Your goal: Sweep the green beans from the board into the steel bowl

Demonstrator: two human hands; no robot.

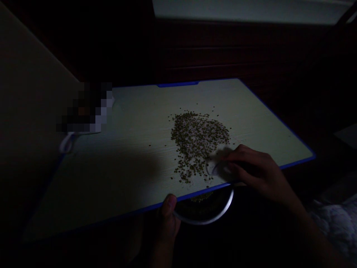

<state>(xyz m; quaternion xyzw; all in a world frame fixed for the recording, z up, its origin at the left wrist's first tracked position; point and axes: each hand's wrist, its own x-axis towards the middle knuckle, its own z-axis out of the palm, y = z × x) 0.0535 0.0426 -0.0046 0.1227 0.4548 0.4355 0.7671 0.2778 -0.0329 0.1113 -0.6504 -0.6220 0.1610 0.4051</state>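
Below the front edge of the board (134,115), my left hand (169,214) clasps that edge, thumb on top, its fingers mostly lost in the dark beside the bowl (205,222). The board covers the back of the bowl, so I see only the front of its shiny rim and a few seeds inside. To my right, beyond my forearm, lies pale, patterned cloth (338,217). My right hand (255,165) pinches a white piece (212,167) low over the board; my fingers and their shadow hide too much to tell its shape. Just past it the seeds (195,136) lie in a loose heap on the board, with strays around them, well apart from the blue side edges. At the far left corner, something blurred out (92,111) covers the edge, a white loop (66,144) trailing from it. A pale wall (28,74) rises on the left. Behind stand dark panels (237,56), then a pale ledge (251,10).
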